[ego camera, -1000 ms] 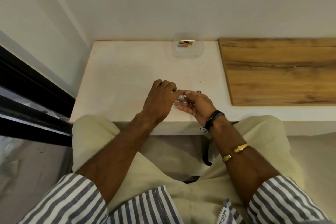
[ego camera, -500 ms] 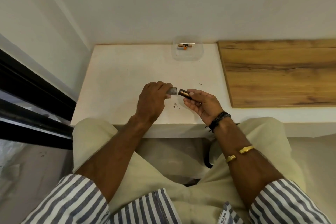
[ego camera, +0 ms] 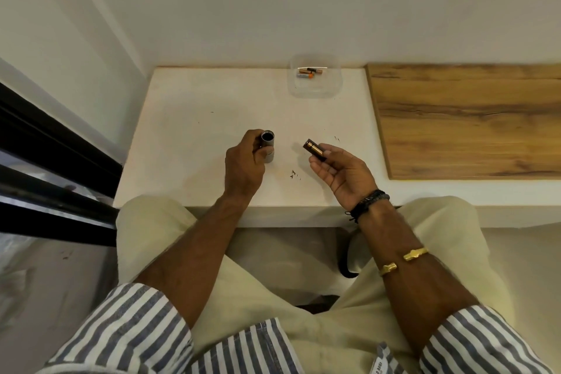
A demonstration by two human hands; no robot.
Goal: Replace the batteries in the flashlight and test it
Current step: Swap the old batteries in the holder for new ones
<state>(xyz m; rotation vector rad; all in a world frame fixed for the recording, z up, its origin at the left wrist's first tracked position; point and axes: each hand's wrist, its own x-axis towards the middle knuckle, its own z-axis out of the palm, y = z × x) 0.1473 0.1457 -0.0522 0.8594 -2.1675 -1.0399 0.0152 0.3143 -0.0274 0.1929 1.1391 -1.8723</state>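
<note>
My left hand [ego camera: 243, 161] grips a small grey flashlight body [ego camera: 268, 144] upright over the white table, its open dark end facing up. My right hand [ego camera: 340, 170] holds a copper and black battery [ego camera: 314, 149] between thumb and fingers, palm up, a short way right of the flashlight. The battery and the flashlight are apart. A clear plastic container [ego camera: 315, 91] at the back of the table holds two or three more batteries [ego camera: 308, 72].
The white table [ego camera: 197, 118] meets the wall at the back. A wooden board [ego camera: 467, 118] covers its right side. Small dark specks [ego camera: 294, 174] lie between my hands. A black window frame [ego camera: 45, 161] runs along the left. My knees are under the front edge.
My hands were together on the flashlight; they have drawn apart. The battery came out in my right hand, which moved right, and my left turned the flashlight's open end up.
</note>
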